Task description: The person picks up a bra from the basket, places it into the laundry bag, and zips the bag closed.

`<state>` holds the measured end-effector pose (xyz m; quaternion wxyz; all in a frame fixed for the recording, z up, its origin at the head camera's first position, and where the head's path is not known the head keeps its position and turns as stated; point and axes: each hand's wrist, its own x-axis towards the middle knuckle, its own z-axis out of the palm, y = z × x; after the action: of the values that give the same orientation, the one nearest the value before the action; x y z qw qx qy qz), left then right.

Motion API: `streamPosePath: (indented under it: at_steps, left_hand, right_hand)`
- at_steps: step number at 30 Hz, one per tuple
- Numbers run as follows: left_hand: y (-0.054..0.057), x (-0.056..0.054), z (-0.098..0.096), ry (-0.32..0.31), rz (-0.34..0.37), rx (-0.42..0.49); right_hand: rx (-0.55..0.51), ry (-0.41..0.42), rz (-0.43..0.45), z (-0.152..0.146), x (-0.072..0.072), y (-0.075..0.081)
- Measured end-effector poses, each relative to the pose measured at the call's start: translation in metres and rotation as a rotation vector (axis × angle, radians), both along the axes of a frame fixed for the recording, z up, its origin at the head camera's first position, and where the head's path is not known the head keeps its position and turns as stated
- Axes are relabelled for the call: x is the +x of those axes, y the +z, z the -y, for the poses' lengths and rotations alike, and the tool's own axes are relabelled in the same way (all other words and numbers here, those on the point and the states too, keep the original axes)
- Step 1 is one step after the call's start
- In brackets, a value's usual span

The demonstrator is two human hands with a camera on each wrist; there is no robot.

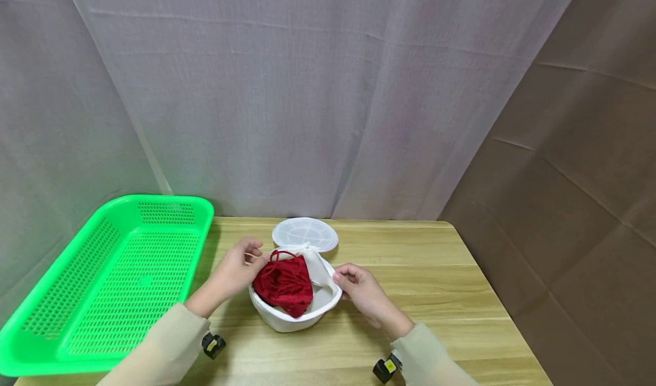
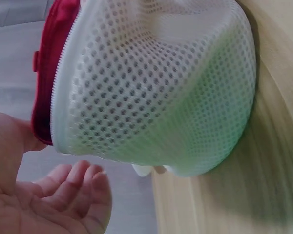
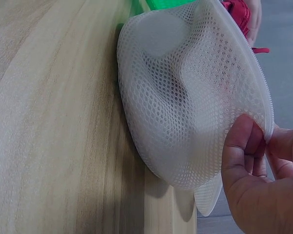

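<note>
At the table's 9 o'clock lies a green basket. The left hand pinches the soft, light red garment inside the mesh laundry pod; the right hand pinches its pliable zipper rim at 3 o'clock, probably the best hold

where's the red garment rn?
In the head view, the red fabric garment sits inside the open white mesh laundry pod at table centre, between the left hand and right hand.
</note>
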<state>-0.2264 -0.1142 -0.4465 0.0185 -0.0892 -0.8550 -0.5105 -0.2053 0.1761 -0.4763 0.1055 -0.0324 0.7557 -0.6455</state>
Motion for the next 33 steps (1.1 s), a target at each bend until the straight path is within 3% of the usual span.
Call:
streamPosePath:
  at_steps: [5, 14, 21, 28, 33]
  left_hand:
    - [-0.004, 0.001, 0.001, -0.020, 0.061, -0.076]
    - [-0.010, 0.006, 0.002, -0.119, 0.123, -0.211]
    - [-0.014, 0.008, -0.001, -0.151, 0.062, -0.176]
    - [-0.010, 0.011, -0.002, -0.135, 0.041, -0.172]
    - [-0.004, 0.007, 0.002, -0.036, -0.050, -0.163]
  right_hand:
    - [0.000, 0.002, 0.000, 0.000, 0.000, 0.000]
    - [-0.003, 0.018, -0.003, -0.001, -0.001, -0.002]
    - [-0.001, 0.016, -0.002, -0.001, -0.001, 0.000]
    - [-0.006, 0.004, 0.010, -0.003, -0.002, 0.005]
    - [-0.021, -0.042, 0.002, -0.007, -0.005, 0.010]
